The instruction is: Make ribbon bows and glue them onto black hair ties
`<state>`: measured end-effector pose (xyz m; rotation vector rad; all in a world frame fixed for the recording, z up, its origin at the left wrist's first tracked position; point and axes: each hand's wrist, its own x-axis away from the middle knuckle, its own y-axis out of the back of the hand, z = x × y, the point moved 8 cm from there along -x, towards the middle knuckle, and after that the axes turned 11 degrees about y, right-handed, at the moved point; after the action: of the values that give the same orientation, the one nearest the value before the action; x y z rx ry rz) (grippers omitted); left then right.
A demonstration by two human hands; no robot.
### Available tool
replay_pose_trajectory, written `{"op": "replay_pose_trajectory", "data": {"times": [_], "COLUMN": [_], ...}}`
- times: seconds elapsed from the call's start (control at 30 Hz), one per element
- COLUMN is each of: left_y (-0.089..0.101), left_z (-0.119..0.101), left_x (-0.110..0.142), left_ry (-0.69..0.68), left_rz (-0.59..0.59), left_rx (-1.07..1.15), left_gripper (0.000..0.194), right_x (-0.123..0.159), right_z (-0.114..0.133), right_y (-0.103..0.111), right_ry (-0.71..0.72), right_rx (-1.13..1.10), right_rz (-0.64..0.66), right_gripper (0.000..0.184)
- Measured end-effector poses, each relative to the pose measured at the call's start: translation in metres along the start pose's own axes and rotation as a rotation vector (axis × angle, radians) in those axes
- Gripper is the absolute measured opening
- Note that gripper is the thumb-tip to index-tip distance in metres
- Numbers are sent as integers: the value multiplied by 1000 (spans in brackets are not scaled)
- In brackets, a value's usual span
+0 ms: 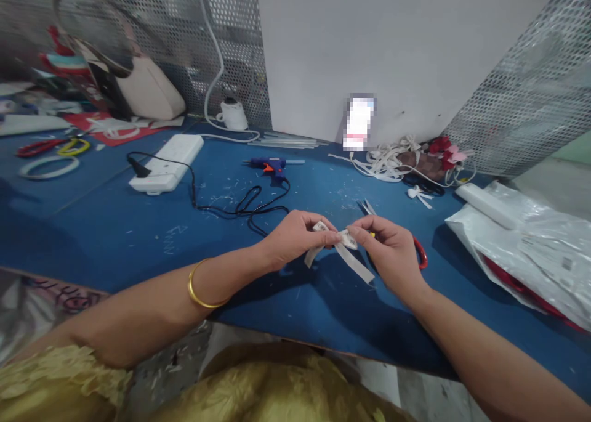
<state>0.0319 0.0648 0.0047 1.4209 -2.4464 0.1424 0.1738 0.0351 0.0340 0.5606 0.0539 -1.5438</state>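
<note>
A small white ribbon bow (354, 266) with dark print on its loops is held between my two hands above the blue table. My left hand (302, 237) pinches it near the middle, and one tail hangs below those fingers. The fingertips of my right hand (390, 246) are closed on the right loop, while the longer tail slants down to the right. Partly hidden behind my right hand lie scissors (421, 253) with a red handle, their blades pointing away from me.
A blue glue gun (272, 164) lies beyond my hands, its black cord looping left. Farther left are a white power strip (168, 163) and a handbag (148, 86). A lit phone (359, 123) leans on the back board. A small finished bow (419, 194) and plastic bag (530, 243) lie right.
</note>
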Motion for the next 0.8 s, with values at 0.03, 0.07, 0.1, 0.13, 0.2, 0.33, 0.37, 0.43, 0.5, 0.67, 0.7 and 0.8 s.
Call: {"op": "replay_pose_trajectory", "data": {"times": [0.03, 0.07, 0.1, 0.13, 0.2, 0.33, 0.37, 0.43, 0.5, 0.67, 0.7, 0.8], "left_y": [-1, -2, -1, 0, 6, 14, 14, 13, 10, 4, 4, 4], "left_z": [0, 1, 1, 1, 1, 1, 1, 3, 3, 2, 3, 5], "left_x": [0, 0, 0, 0, -1, -3, -4, -4, -4, -2, -3, -4], "left_ry": [4, 7, 9, 8, -4, -31, -24, -4, 8, 19, 23, 35], "left_rz": [8, 12, 7, -9, -62, -107, -99, -73, -43, 2, 3, 5], "left_rx": [-10, -11, -4, 11, 63, 187, 210, 227, 211, 189, 199, 221], "left_gripper": [23, 23, 24, 24, 23, 23, 24, 28, 31, 30, 29, 25], "right_x": [0, 0, -1, -1, -2, -2, -1, 2, 4, 8, 8, 9], "right_z": [2, 3, 4, 3, 0, -6, -6, -4, 4, 28, 30, 33], "right_y": [0, 0, 0, 1, 5, 2, -2, -8, -11, -7, -7, -5], "right_ry": [19, 35, 42, 41, 30, -5, -9, 16, 97, 344, 367, 407], "right_rx": [22, 36, 43, 41, 11, -33, -10, 70, 141, 274, 291, 335], "right_rz": [6, 10, 10, 0, -39, -19, 19, 84, 101, 26, 18, -9], "right_gripper": [14, 13, 13, 14, 17, 21, 20, 15, 9, 7, 6, 7]}}
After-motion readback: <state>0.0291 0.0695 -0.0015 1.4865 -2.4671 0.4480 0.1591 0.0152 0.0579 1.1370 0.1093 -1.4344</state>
